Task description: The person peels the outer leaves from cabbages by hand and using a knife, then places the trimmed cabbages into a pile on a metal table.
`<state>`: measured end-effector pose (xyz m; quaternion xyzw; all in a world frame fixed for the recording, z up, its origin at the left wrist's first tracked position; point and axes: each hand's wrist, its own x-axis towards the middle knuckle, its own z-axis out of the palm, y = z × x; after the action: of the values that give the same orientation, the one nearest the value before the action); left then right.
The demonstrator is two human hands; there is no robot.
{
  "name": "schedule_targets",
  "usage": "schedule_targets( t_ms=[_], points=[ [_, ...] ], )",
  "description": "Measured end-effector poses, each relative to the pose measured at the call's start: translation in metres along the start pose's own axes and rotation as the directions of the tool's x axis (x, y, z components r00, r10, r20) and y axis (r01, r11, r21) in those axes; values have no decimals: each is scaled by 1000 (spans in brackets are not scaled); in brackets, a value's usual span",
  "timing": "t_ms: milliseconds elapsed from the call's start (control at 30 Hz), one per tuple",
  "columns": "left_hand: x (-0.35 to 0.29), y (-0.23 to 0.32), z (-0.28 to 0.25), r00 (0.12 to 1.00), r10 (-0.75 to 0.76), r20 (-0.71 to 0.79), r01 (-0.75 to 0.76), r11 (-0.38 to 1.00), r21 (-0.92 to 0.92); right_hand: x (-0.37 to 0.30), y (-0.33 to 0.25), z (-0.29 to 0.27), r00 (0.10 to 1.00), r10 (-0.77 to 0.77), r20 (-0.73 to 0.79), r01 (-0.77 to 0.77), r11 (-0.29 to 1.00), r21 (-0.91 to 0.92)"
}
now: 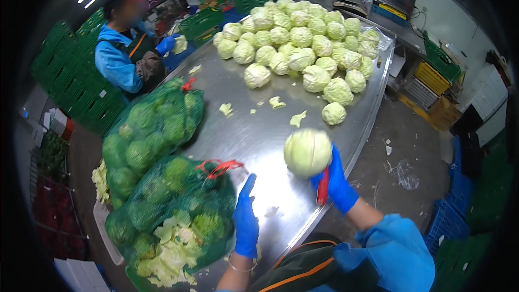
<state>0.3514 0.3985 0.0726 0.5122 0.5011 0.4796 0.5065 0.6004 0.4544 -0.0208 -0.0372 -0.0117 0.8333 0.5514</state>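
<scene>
My right hand [339,183], in a blue glove, holds a pale green cabbage [307,153] above the metal table's near right edge. The same hand has a red-handled tool [323,187], its handle pointing down; its other end is hidden behind the cabbage, so I cannot tell its kind. My left hand [246,221], also blue-gloved, is open with fingers stretched and holds nothing. It stands beside a green net bag [162,192] of cabbages tied with a red strip [220,169]. Loose outer leaves [172,249] lie against that bag.
A large pile of cabbages [301,38] covers the far part of the steel table [243,124]. Another filled net bag [143,127] lies at left, near scattered leaf scraps [277,103]. Across the table, a person [124,48] in blue sleeves and gloves holds a cabbage; green crates [75,81] stand behind.
</scene>
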Motion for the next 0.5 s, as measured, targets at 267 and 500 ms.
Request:
schedule_targets(
  t_ms=[267,500],
  points=[
    [-17,-23,-13,928,-261,-267,307,940,149,155,-299,44,712,-697,-87,541,623,-564],
    [-47,-3,-40,716,-258,-648,358,933,24,209,-275,49,875,-483,-42,394,759,-518]
  ],
)
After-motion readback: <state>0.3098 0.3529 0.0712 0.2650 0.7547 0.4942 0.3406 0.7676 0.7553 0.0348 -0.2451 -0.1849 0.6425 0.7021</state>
